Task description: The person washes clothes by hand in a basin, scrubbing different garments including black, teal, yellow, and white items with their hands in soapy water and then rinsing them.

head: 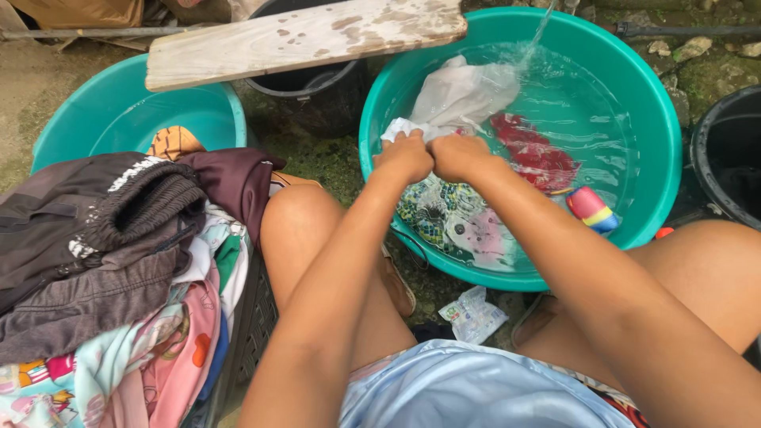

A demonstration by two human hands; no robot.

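My left hand (pixel 406 155) and my right hand (pixel 458 154) are clenched side by side on a wet white cloth (pixel 456 99), knuckles touching, above the near side of a large teal basin (pixel 664 135) full of water. The cloth rises out of the water behind my fists. Under my wrists lies a patterned garment (pixel 444 218) in the water. A red garment (pixel 535 154) floats to the right of my hands. A thin stream of water (pixel 537 36) falls into the basin's far side.
A pile of dark and coloured clothes (pixel 111 269) fills a basket at my left. Behind it stand a second teal basin (pixel 119 111), a wooden board (pixel 305 36) over a black bucket (pixel 317 87), another black bucket (pixel 729 154) at right. A crumpled sachet (pixel 473 313) lies between my knees; a small coloured object (pixel 593 210) sits in the water.
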